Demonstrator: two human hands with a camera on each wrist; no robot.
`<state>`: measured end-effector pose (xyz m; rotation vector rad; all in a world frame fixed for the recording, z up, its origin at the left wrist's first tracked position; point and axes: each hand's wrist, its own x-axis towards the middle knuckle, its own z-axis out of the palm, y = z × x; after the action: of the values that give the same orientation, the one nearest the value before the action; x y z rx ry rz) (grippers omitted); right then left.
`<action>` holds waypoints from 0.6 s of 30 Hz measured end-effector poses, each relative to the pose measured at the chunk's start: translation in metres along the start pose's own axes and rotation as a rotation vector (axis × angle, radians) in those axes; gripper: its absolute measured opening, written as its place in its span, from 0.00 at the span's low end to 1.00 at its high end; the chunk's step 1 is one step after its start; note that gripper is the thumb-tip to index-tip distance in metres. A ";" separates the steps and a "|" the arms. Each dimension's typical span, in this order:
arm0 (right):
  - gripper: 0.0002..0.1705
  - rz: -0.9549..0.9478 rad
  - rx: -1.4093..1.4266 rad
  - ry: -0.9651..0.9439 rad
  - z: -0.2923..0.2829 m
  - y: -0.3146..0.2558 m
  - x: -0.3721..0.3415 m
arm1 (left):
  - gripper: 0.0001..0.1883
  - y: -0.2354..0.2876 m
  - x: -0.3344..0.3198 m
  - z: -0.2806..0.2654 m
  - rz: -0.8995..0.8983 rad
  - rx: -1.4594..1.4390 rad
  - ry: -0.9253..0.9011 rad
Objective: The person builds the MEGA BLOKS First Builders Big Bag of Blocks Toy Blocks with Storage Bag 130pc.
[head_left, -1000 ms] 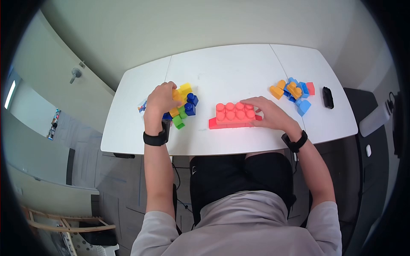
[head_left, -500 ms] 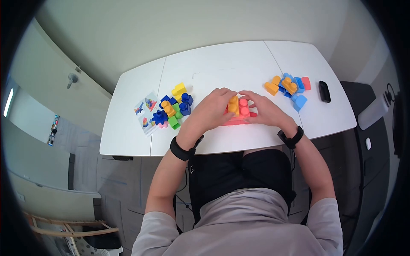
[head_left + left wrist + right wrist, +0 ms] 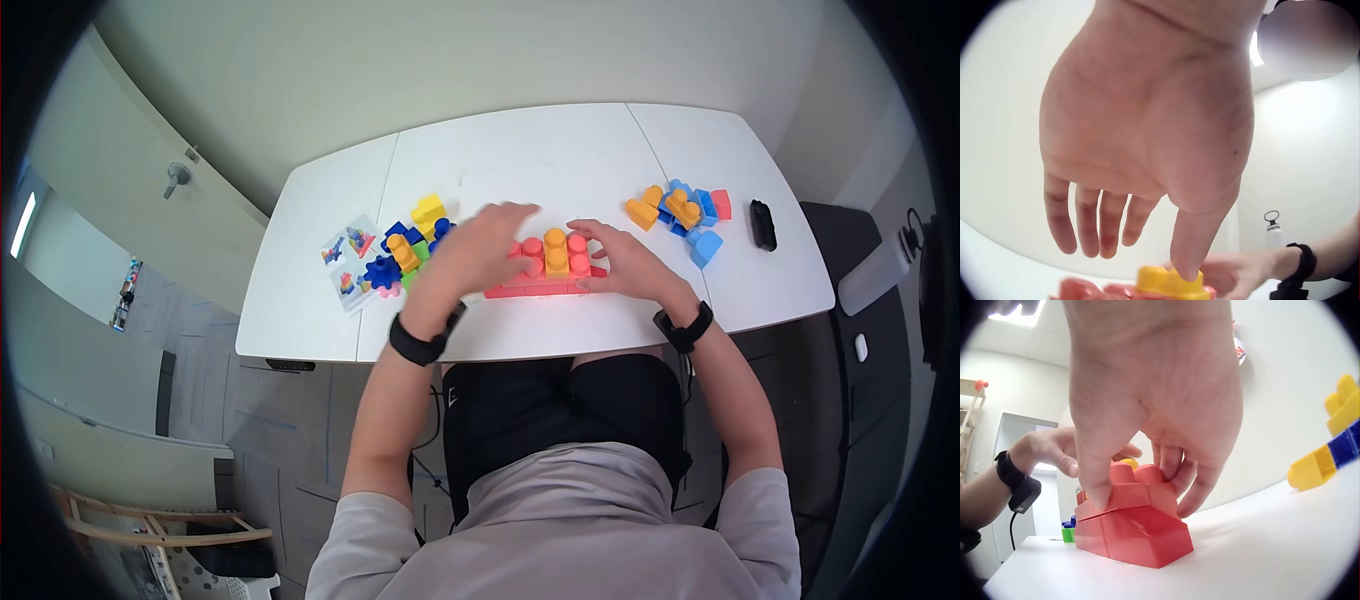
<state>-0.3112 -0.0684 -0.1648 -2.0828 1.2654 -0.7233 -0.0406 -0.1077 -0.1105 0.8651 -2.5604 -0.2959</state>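
On the white table (image 3: pixel 520 150) in front of me sits a red building-block assembly (image 3: pixel 538 285), a studded brick on a wider base with slanted ends. A yellow-orange block (image 3: pixel 556 254) stands across its studs, right of the middle. My right hand (image 3: pixel 630 265) grips the right end of the red brick, thumb on the near side and fingers on the far side, as the right wrist view shows. My left hand (image 3: pixel 478 255) hovers over the assembly's left part, its fingers extended and holding nothing. Red studs and the yellow-orange block appear below its fingertips in the left wrist view.
Several loose blue, green, pink and yellow blocks (image 3: pixel 382 272) lie left, beside a picture sheet (image 3: pixel 347 262). At the right are blue, orange and red blocks (image 3: pixel 704 246) and a black case (image 3: pixel 763 225). A bottle (image 3: pixel 875 280) stands beyond the table's right edge.
My left hand moved from the left pile to the red assembly, set the yellow-orange block on its studs, then let go and drew back left. My right hand stayed at the right end.
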 end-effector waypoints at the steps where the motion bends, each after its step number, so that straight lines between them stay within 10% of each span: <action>1: 0.48 -0.002 -0.013 0.003 0.000 0.000 0.000 | 0.30 -0.006 -0.002 -0.017 -0.155 -0.009 -0.033; 7: 0.47 -0.017 -0.082 -0.027 0.001 0.008 0.002 | 0.38 -0.074 -0.036 -0.073 -0.660 0.301 -0.172; 18: 0.51 0.021 -0.050 -0.008 0.003 0.002 -0.003 | 0.38 -0.125 -0.050 -0.062 -0.846 0.174 -0.252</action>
<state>-0.3111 -0.0653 -0.1687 -2.1070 1.3120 -0.6789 0.0896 -0.1786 -0.1127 2.0677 -2.3031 -0.4448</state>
